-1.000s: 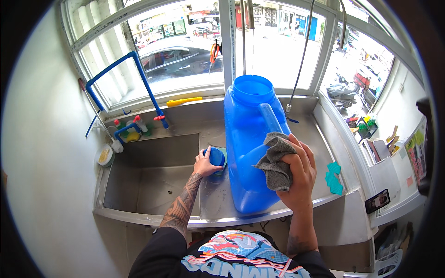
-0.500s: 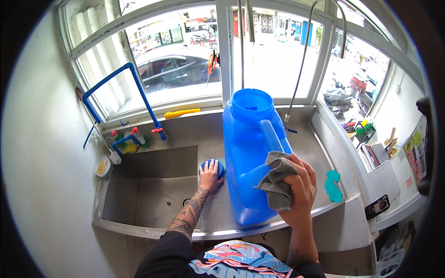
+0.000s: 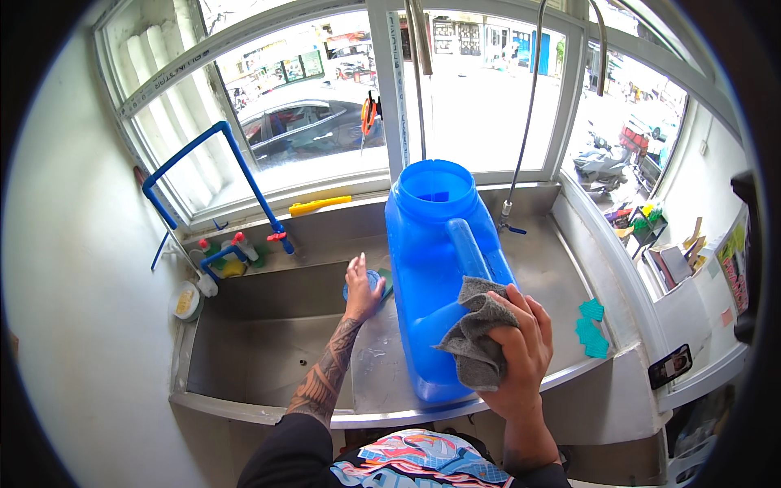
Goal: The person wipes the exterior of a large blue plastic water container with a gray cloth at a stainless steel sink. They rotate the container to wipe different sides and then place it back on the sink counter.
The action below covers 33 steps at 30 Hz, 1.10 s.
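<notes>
A large blue plastic jug (image 3: 427, 260) stands upright on the stainless counter (image 3: 374, 382), its wide mouth uncapped and its handle at the top. My right hand (image 3: 521, 350) is wrapped round a crumpled grey cloth (image 3: 476, 333), held against the jug's near right side. My left hand (image 3: 360, 289) is just left of the jug, fingers raised and apart over a round blue lid (image 3: 372, 276); whether it touches the lid I cannot tell. Beneath the lid lies something green (image 3: 386, 283), partly hidden.
A sink basin (image 3: 244, 342) is at left, with blue pipes (image 3: 260, 187), bottles (image 3: 248, 252) and a round container (image 3: 186, 304) around it. A yellow tool (image 3: 320, 205) lies on the window ledge. Teal pieces (image 3: 591, 329) and a phone (image 3: 669, 366) are at right.
My left hand has gone from gripping the lid to raised, spread fingers. My right hand and cloth sit lower in view. The view has shifted, with the jug lower in it.
</notes>
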{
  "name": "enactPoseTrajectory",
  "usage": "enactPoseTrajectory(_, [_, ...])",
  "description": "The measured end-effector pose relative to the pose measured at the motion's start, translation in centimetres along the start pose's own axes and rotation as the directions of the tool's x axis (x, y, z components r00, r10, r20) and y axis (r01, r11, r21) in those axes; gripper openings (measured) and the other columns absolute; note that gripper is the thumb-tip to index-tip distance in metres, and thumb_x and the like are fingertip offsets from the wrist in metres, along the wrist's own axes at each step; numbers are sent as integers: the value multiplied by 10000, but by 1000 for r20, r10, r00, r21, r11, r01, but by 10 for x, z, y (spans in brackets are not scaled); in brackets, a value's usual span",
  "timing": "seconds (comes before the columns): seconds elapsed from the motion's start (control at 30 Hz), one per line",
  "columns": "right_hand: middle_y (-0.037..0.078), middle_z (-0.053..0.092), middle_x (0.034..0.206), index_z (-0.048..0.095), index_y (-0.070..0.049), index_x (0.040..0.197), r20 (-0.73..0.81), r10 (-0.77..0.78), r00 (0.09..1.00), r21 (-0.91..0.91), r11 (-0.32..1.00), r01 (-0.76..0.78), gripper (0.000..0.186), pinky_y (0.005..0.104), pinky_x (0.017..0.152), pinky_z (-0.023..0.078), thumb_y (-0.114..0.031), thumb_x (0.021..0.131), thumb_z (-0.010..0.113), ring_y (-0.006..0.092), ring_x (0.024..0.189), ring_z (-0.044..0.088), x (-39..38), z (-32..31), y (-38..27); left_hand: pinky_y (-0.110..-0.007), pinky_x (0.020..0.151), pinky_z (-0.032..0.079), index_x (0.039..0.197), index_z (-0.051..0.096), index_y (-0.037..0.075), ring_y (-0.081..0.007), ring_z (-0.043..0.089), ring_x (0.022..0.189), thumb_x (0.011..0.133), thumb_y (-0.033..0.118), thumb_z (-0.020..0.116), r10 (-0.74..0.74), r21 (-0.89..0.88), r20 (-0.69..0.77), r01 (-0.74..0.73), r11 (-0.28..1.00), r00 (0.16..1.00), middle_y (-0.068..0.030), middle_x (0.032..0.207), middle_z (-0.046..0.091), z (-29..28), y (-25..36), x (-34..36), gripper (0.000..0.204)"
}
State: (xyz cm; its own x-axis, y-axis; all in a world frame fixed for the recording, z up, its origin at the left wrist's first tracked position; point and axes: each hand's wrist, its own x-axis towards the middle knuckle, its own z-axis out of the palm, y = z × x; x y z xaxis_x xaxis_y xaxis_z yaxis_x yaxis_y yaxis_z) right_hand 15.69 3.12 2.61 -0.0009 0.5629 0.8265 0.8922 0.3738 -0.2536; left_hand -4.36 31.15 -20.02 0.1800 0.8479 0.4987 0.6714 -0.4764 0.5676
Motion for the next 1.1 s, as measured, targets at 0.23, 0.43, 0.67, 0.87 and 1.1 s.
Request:
enactPoseTrajectory(0.23, [215, 590, 1293, 602, -80, 1239, -22, 183, 983, 105, 978, -179, 708, 574, 1067, 390, -387, 673, 897, 454, 1248, 556, -29, 1, 13, -473, 1149, 324, 1383, 545, 53, -357, 467, 1309, 999, 455, 591, 357, -492, -180, -398, 774, 917, -175, 1357, 516, -132, 184, 15, 557])
enactPoseTrajectory(0.43, [214, 512, 1366, 442, -26, 1427, -223, 295, 929, 524, 840, -141, 1058, 540, 1058, 422, -371, 587, 986, 430, 1229, 546, -100, 42, 70, -549, 1176, 249, 1236, 678, 102, -332, 380, 1389, 932, 753, 461, 550, -573, 185, -366, 734, 814, -118, 1374, 534, -152, 266, 16, 750])
enactPoseTrajectory(0.67, [210, 501, 1414, 495, -5, 1383, 439, 473, 764, 668, 397, -630, 903, 472, 1055, 432, -367, 675, 923, 415, 1223, 560, -204, 82, 88, -519, 1149, 234, 1000, 664, 70, -319, 365, 1355, 860, 881, 376, 552, -604, 261, -312, 733, 792, -102, 1128, 569, -160, 259, 30, 872])
enactPoseTrajectory(0.87, [220, 588, 1313, 543, -13, 1329, 218, 478, 851, 420, 741, -524, 794, 512, 1115, 351, -345, 695, 887, 422, 1272, 511, -229, 89, 92, -514, 1191, 118, 971, 677, 90, -301, 338, 1339, 895, 752, 491, 583, -711, 230, -274, 647, 779, -68, 1098, 576, -145, 253, 30, 692])
enactPoseTrajectory(1.1, [201, 579, 1328, 589, -45, 1287, 480, 417, 772, 544, 549, -634, 791, 535, 1075, 365, -422, 668, 906, 413, 1213, 536, -213, 86, 101, -501, 1187, 120, 972, 731, 99, -283, 340, 1321, 889, 641, 578, 589, -734, 236, -256, 629, 772, -55, 1102, 579, -149, 246, 28, 569])
